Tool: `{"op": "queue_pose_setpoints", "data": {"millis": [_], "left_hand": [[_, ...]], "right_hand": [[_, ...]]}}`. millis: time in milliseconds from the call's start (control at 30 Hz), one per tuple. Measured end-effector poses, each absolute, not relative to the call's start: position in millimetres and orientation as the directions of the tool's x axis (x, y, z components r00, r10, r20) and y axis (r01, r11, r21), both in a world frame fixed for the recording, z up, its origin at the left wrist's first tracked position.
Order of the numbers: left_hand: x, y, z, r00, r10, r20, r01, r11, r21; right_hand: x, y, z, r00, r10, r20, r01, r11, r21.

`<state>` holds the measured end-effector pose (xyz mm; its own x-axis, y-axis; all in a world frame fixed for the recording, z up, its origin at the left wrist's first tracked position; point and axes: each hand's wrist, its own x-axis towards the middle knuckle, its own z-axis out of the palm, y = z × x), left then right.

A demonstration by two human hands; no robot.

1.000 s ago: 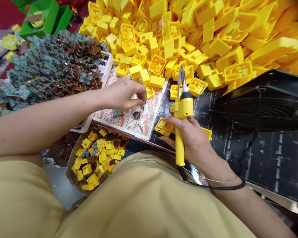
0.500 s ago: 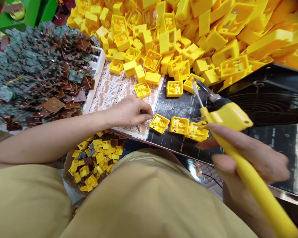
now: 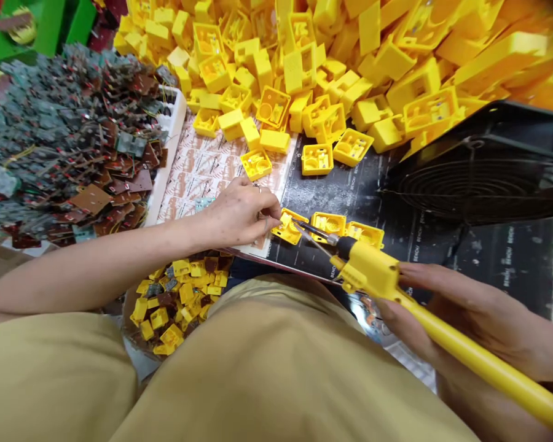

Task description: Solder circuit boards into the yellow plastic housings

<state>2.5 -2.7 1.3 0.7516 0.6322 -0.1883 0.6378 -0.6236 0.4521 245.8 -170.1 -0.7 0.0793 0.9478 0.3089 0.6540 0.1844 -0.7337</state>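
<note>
Case [image 3: 288, 226]: lies open side up at the near edge of the mat [image 3: 350, 190], leftmost in a row of three. Sits just beside the second case [image 3: 329, 226], with the third case [image 3: 364, 234] past that, and right at the edge of the sheet [image 3: 203, 172].

Left hand [image 3: 239, 212]: rests on the sheet, fingers bunched narrow, fingertips pinched on the case's left edge.

Right hand [image 3: 470, 313]: wraps around the yellow handle of the iron [image 3: 378, 273], low on the right, near the lap. Aims the iron up and to the left and holds its metal tip over the case's open inside. Too fine to tell whether the tip touches.

Beyond the mat, across the whole top: heap [image 3: 350, 49] of yellow cases, with a few loose ones spilled onto the sheet and mat. To the left: boards [image 3: 74, 123] piled high on a white tray [image 3: 172, 123]. On the right, over the mat: black fan [image 3: 479, 178]. Below the table edge, under the left forearm: box [image 3: 179, 301] of small yellow and brown parts. In the top left corner: green bin [image 3: 50, 24].
</note>
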Motion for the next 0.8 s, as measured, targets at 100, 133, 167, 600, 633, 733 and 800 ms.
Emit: {"op": "queue_pose_setpoints", "data": {"millis": [100,133,167,600,633,733,800], "left_hand": [[1.3,-3.9,-2.4,0.757,0.630,-0.176,0.633,-0.637,0.440],[0.9,-4.1,-3.7,0.759,0.627,-0.175,0.632,-0.642,0.434],[0.5,-4.3,-4.9,0.761,0.624,-0.174,0.629,-0.648,0.430],[2.1,-5.9,-6.3,0.803,0.585,-0.113,0.587,-0.743,0.323],[2.0,-6.3,-6.0,0.808,0.580,-0.102,0.580,-0.752,0.312],[1.1,-6.8,-5.7,0.821,0.567,-0.069,0.560,-0.774,0.295],[1.0,-6.8,-6.3,0.827,0.560,-0.052,0.549,-0.784,0.290]], "right_hand": [[249.5,-161.5,-8.8,-0.145,0.886,0.440,0.590,0.434,-0.681],[250.9,-158.7,-9.6,-0.208,0.873,0.441,0.593,0.471,-0.653],[251.8,-156.4,-9.4,-0.255,0.868,0.427,0.604,0.488,-0.630],[238.9,-138.7,14.1,-0.422,0.746,0.515,0.637,0.648,-0.417],[239.1,-138.4,16.7,-0.426,0.751,0.504,0.644,0.643,-0.414],[240.2,-139.0,22.2,-0.419,0.764,0.491,0.675,0.624,-0.394],[240.9,-140.5,23.2,-0.412,0.779,0.473,0.694,0.604,-0.391]]}}
